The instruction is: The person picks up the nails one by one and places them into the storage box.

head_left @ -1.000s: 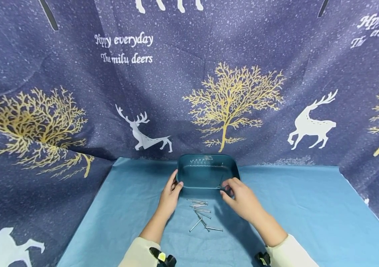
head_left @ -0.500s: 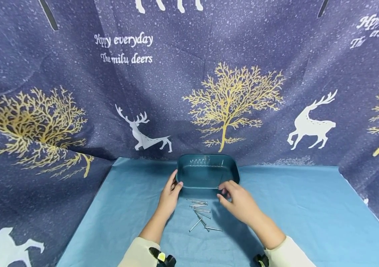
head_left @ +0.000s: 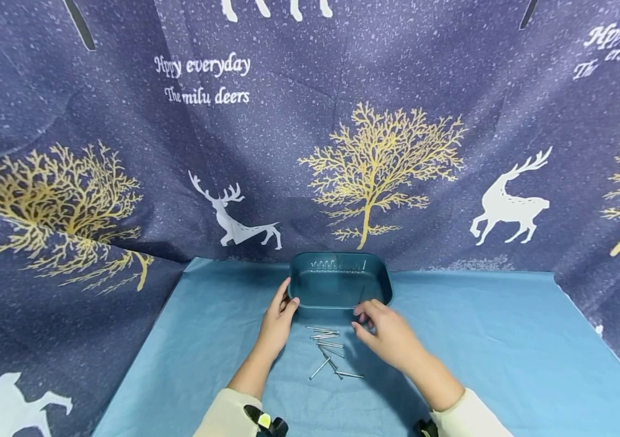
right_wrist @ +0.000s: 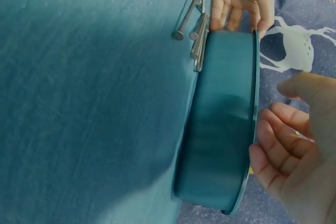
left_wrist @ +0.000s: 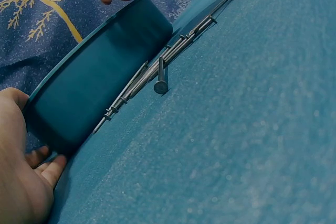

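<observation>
A dark teal rectangular box [head_left: 337,312] stands at the far edge of the blue cloth. My left hand [head_left: 278,315] grips its left end, thumb at the near corner and fingers around the side. Over the near rim, toward the right, hovers my right hand [head_left: 388,334], its fingers loosely bent and thumb apart. In the right wrist view, nothing shows between the fingers of the right hand [right_wrist: 299,135]. Several metal nails [head_left: 327,345] lie in a loose pile before the box. Inside it, a thin dark line [head_left: 362,294] may be a nail.
A light blue cloth [head_left: 484,352] covers the table. Behind the box hangs a dark blue fabric [head_left: 288,139] printed with deer and yellow trees. Black straps [head_left: 266,420] sit at the sleeves.
My right hand has shifted slightly left and toward me along the near rim, and its fingertips have drawn out of the box. The left hand, box and loose nails have stayed put.
</observation>
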Demonstrator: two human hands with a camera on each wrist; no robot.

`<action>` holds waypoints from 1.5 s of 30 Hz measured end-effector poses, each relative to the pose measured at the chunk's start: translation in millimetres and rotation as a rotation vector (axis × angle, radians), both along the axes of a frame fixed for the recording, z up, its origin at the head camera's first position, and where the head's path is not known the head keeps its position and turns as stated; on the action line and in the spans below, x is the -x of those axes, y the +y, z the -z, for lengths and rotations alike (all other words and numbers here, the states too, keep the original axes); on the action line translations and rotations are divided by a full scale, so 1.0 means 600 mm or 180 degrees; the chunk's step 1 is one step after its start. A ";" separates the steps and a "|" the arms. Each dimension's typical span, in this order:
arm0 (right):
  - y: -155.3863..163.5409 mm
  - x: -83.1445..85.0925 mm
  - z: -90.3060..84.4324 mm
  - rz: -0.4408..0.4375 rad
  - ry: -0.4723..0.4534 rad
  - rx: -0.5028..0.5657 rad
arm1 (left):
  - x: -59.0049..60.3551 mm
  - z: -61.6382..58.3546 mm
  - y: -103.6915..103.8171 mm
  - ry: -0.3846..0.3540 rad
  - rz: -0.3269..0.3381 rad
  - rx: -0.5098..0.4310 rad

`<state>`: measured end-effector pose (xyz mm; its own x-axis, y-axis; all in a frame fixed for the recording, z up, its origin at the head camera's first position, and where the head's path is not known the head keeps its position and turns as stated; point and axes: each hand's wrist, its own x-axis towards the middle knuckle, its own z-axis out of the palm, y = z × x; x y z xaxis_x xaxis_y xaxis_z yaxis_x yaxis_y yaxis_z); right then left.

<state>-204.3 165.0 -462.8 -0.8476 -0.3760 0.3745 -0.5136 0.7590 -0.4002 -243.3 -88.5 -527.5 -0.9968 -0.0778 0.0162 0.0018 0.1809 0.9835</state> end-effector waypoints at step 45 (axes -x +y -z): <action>-0.021 -0.013 0.037 -0.0363 -0.0065 -0.0219 | 0.000 0.002 -0.001 0.0024 -0.0024 0.0004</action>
<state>-196.2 152.1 -485.1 -0.8050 -0.4948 0.3275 -0.5905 0.7221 -0.3604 -243.6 -88.9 -528.6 -0.9961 -0.0852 0.0238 0.0079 0.1823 0.9832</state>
